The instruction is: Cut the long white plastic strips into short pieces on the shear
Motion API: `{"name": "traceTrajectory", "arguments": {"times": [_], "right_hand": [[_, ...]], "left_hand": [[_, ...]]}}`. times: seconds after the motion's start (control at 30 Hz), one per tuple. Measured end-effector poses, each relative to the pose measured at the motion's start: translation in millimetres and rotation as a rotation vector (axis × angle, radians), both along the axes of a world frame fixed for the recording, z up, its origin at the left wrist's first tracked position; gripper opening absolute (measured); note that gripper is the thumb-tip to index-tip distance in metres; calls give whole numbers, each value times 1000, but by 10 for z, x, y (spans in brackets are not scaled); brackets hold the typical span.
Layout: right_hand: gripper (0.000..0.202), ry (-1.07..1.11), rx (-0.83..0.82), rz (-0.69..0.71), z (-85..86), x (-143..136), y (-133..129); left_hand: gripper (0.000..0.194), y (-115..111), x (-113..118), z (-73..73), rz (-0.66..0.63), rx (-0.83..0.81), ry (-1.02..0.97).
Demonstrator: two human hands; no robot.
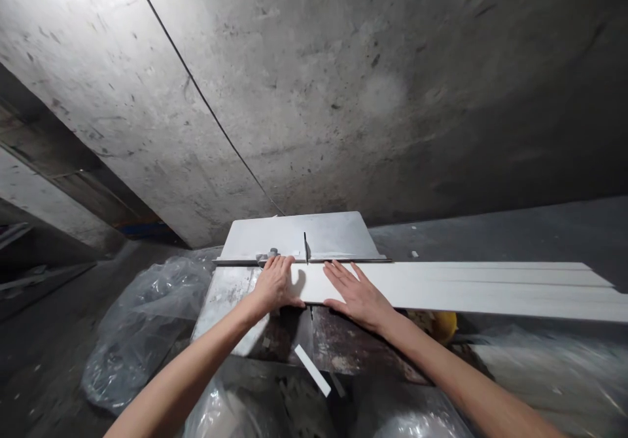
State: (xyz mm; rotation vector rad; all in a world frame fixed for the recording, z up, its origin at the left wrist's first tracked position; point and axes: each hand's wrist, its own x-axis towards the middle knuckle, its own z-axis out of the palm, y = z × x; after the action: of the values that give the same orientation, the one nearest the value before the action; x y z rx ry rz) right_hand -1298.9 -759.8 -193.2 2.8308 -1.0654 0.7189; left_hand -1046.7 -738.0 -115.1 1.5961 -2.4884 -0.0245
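Observation:
A long white board lies across a saw table and reaches far out to the right. Its back edge runs along a metal fence strip, close to a thin upright saw blade. My left hand grips the board's left end, thumb at the front edge and fingers over the top. To the right of the blade, my right hand lies on the board with its fingers spread. A narrow white offcut sticks out over the table's front edge.
Clear plastic bags lie on the floor at the left, with more plastic in front of and right of the table. A yellow container is under the board. A concrete wall with a cable stands behind.

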Motion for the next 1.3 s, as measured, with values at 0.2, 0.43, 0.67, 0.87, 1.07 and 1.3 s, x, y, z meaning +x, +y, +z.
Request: {"name": "traceTrajectory", "arguments": {"times": [0.2, 0.43, 0.67, 0.87, 1.07, 1.3], "right_hand": [[70, 78, -9, -16, 52, 67, -716], [65, 71, -8, -34, 146, 74, -788], [73, -2, -46, -7, -17, -67, -97], [73, 8, -83, 11, -74, -339, 231], [69, -18, -46, 59, 75, 307, 309], [56, -116, 59, 36, 231, 887, 421]], "left_hand": [[91, -699, 60, 3, 31, 22, -19], [83, -785, 33, 61, 33, 17, -54], [92, -134, -63, 94, 61, 61, -113], [103, 846, -15, 133, -134, 268, -122], [94, 1525, 24, 156, -314, 392, 37], [91, 1004, 479, 157, 61, 133, 161]]}}
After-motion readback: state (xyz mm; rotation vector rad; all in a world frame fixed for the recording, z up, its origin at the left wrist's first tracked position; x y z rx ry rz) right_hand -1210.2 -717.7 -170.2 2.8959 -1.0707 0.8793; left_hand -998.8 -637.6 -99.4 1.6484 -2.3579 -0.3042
